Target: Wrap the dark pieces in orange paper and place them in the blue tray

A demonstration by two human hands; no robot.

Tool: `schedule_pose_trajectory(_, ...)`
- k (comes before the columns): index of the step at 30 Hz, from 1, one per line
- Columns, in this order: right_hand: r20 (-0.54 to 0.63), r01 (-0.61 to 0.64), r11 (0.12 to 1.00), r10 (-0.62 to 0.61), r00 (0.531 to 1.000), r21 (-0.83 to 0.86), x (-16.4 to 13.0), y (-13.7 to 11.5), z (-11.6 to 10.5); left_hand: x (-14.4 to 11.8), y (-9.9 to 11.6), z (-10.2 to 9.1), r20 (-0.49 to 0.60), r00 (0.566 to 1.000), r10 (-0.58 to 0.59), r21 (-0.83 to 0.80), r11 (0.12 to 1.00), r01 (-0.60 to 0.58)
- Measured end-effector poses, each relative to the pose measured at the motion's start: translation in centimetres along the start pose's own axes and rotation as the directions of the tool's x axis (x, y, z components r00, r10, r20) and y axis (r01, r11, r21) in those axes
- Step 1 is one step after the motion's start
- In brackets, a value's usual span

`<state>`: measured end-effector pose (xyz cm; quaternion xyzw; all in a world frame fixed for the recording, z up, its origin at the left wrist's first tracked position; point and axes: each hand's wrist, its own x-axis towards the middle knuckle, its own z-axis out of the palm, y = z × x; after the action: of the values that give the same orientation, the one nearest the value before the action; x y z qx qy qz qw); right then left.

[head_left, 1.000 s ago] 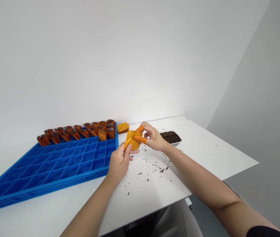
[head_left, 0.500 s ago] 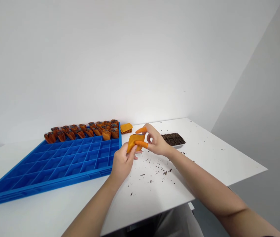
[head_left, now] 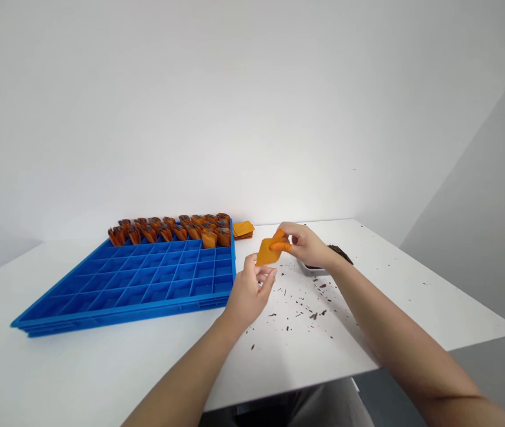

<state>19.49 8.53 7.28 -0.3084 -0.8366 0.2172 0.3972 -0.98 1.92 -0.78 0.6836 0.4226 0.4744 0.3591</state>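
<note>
Above the table, my right hand (head_left: 308,243) pinches a small orange paper packet (head_left: 267,253) at its right corner, with orange finger cots on thumb and index finger. Just below the packet is my left hand (head_left: 249,293), its fingers loosely curled and its thumb apart from the packet. The packet's lower left edge is close to my left index finger; whether they touch I cannot make out. Behind the hands a stack of similar orange packets (head_left: 243,229) lies on the table. A white tray (head_left: 312,271) of dark brown strips is partly hidden by my right hand.
A blue compartment tray (head_left: 132,309) stands on the white table (head_left: 114,367) at the left. Several bunches of orange packets (head_left: 166,233) fill its back rows. Dark crumbs (head_left: 313,315) are scattered in front of my hands. A wall (head_left: 252,118) rises behind the table.
My right hand has turned the packet and now pinches it by the corner. My left thumb has come off the packet. The view has shifted left, so things appear further right.
</note>
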Motion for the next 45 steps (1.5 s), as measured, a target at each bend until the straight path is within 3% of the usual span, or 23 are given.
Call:
schedule_pose_trajectory(3,-0.002,-0.009,1.0,0.009,1.0,-0.019,2.5,0.1,1.1,-0.3,0.2,0.4,-0.013,0.999,-0.052,-0.052,0.997,0.052)
schedule_pose_trajectory(8,0.192,-0.003,0.998,0.015,0.981,-0.061,9.3,-1.4,3.6,-0.8,0.7,1.0,-0.094,0.972,-0.215,-0.196,0.961,0.194)
schedule_pose_trajectory(11,0.208,0.014,0.999,-0.008,0.978,-0.029,13.5,-2.1,5.9,-1.2,0.6,1.3,-0.059,0.953,-0.296,-0.224,0.935,0.276)
schedule_pose_trajectory(16,0.392,0.003,1.0,-0.005,0.92,0.005,18.4,-0.8,12.1,-2.1,0.3,1.4,0.03,0.988,-0.154,-0.048,0.987,0.155)
schedule_pose_trajectory(19,0.442,0.09,0.988,-0.026,0.897,-0.125,19.9,0.6,15.6,-2.3,0.4,1.0,0.049,0.991,-0.123,0.054,0.991,0.12)
schedule_pose_trajectory(22,0.461,0.207,0.935,-0.055,0.885,-0.286,20.8,1.5,17.4,-2.2,0.7,0.7,0.032,0.986,-0.166,0.101,0.982,0.162)
schedule_pose_trajectory(28,0.483,0.295,0.816,-0.022,0.875,-0.498,22.0,1.6,17.3,-2.1,1.3,0.5,0.012,0.984,-0.178,0.074,0.982,0.176)
schedule_pose_trajectory(33,0.562,0.436,0.674,-0.036,0.826,-0.597,21.9,0.6,18.4,-2.0,0.9,0.6,-0.011,0.978,-0.211,-0.016,0.977,0.21)
schedule_pose_trajectory(36,0.534,0.472,0.582,-0.077,0.842,-0.662,21.5,-0.1,19.2,-1.8,0.6,0.5,-0.024,0.972,-0.233,-0.052,0.971,0.231)
schedule_pose_trajectory(40,0.459,0.441,0.602,-0.135,0.878,-0.665,20.9,-0.6,18.4,-1.7,0.4,0.4,-0.006,0.972,-0.233,0.024,0.972,0.233)
schedule_pose_trajectory(45,0.355,0.46,0.631,-0.295,0.887,-0.624,20.0,0.6,14.7,-1.9,0.2,0.5,0.018,0.992,-0.122,0.065,0.991,0.12)
